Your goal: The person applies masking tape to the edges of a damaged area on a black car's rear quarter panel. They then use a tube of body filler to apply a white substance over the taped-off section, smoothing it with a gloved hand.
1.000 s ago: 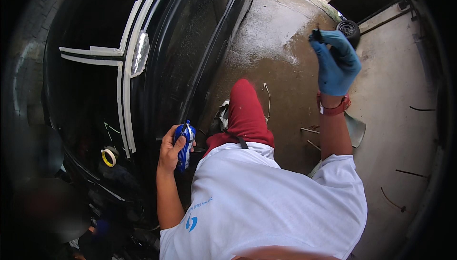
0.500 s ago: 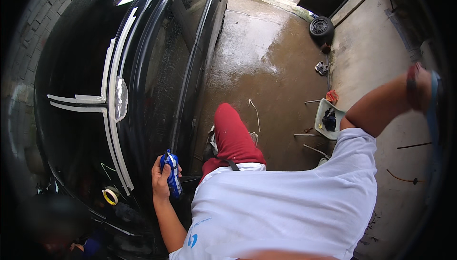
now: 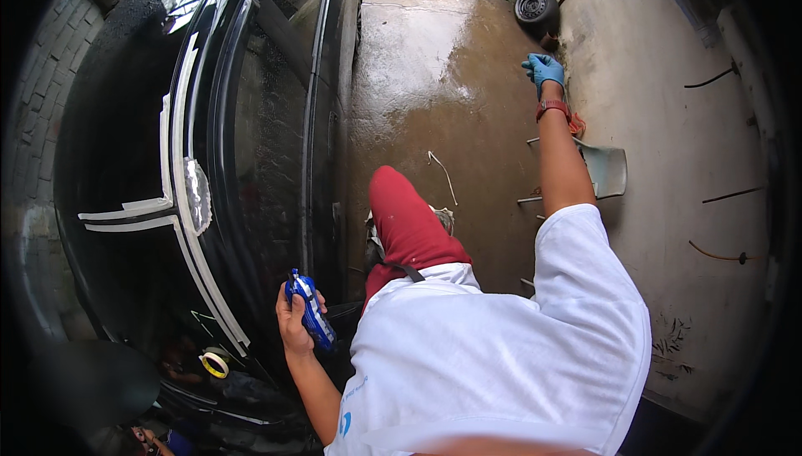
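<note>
My left hand [image 3: 294, 318], bare, is wrapped round a blue packet [image 3: 312, 312] with some white on it, held upright beside the black car [image 3: 109, 289]. My right hand [image 3: 545, 72] wears a blue glove and is stretched far out over the wet floor, near the wall. Its fingers are curled in; whether anything is between them is too small to make out. Strips of pale masking tape [image 3: 188, 247] run along the car's body in a branching line. A rough whitish patch [image 3: 199, 197] sits beside the strips. A tape roll [image 3: 215, 364] lies on the car nearer me.
Under my right forearm stands a pale chair [image 3: 610, 170], partly hidden. A spare wheel [image 3: 535, 9] leans by the far wall. A white strip [image 3: 443, 176] lies on the wet concrete floor [image 3: 409, 88]. Part of another person [image 3: 150, 441] shows at the lower left.
My right arm has swung from the far right, bent, to straight out ahead over the chair, and the gloved hand now shows clearly. My left hand keeps hold of the packet.
</note>
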Demonstrator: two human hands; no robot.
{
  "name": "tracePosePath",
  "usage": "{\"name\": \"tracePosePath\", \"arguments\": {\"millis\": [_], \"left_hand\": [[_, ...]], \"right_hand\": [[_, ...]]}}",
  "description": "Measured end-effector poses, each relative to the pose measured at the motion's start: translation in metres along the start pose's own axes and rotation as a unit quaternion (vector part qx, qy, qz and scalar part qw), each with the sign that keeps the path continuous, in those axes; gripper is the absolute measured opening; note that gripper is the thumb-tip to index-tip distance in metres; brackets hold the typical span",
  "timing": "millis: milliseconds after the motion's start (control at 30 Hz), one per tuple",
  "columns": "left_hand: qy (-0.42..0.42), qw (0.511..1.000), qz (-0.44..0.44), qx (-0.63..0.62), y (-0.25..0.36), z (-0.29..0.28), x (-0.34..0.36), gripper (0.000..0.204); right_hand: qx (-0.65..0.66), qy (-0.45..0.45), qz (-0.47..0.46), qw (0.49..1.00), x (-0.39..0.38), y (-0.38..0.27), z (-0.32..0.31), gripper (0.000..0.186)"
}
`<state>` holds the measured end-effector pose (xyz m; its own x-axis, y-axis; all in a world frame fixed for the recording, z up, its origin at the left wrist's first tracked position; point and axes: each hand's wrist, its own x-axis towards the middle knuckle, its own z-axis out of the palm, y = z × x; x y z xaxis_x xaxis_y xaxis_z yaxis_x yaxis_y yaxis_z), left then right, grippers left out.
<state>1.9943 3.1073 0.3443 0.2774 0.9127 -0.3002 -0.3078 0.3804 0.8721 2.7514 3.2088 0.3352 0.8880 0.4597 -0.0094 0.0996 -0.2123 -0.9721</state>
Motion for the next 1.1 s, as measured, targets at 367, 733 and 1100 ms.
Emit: {"name": "tracePosePath", "arguments": {"millis": [367, 733, 1100], "left_hand": [[0.017, 0.999, 0.028, 0.035, 0.017, 0.008, 0.005, 0.038], [0.071, 0.987, 0.044, -0.135, 0.01, -0.001, -0.005, 0.046], [0.161, 0.983, 0.086, 0.01, 0.022, 0.007, -0.006, 0.038]], "right_hand": [[-0.017, -0.184, -0.057, 0.981, -0.137, -0.024, 0.019, 0.033], [0.288, -0.623, 0.137, 0.714, -0.358, -0.082, 0.155, 0.062], [0.21, -0.728, 0.136, 0.638, -0.448, -0.114, 0.176, 0.075]]}}
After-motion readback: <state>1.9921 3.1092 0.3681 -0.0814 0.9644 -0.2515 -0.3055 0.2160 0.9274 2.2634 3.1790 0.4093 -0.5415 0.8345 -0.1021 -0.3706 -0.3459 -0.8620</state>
